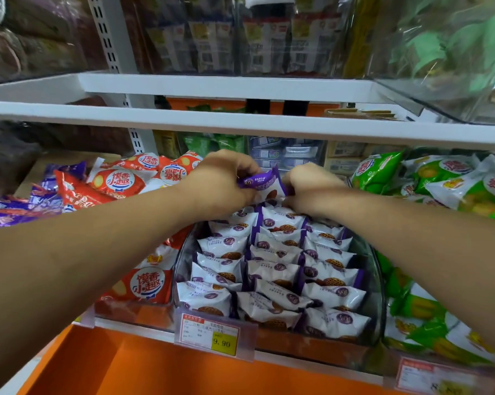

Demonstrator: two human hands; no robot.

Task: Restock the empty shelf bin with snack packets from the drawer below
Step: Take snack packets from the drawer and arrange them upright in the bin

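A clear plastic shelf bin holds three rows of white-and-purple snack packets. At the back of the bin my left hand and my right hand both grip one purple-and-white packet, held upright between them just above the rear row. My fingers curl round its left and right edges. The drawer below is an orange surface at the bottom of the view; its contents are hidden.
Red-and-white snack bags fill the bin to the left, green ones the bin to the right. A white shelf edge runs close above my hands. A price tag reading 9.90 hangs at the bin's front.
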